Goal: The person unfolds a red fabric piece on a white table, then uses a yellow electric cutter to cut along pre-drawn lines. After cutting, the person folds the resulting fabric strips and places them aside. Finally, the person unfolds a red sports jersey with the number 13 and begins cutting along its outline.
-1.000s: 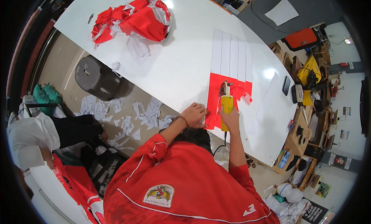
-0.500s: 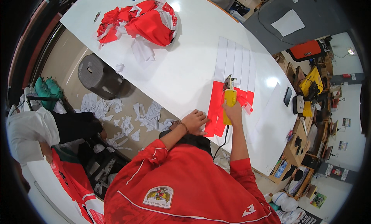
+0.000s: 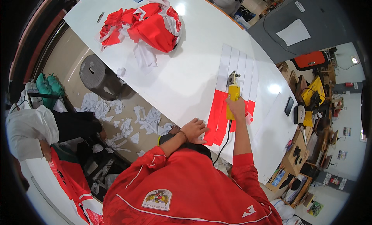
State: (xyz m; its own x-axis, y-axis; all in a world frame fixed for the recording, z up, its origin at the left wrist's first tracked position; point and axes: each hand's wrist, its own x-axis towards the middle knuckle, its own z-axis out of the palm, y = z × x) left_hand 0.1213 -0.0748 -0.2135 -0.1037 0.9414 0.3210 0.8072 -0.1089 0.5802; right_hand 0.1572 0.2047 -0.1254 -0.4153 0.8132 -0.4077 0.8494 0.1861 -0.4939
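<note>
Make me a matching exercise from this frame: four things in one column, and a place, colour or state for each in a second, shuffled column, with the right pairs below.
Things
1. Cutter
2. Stool
3. Phone
4. Cloth pile

Places, colours or states
A. Dark grey, standing on the floor
B. Crumpled, red and white
C. Yellow, held in the right grip
D. Dark, lying near the right edge of the table

Right pairs
1-C, 2-A, 3-D, 4-B
</note>
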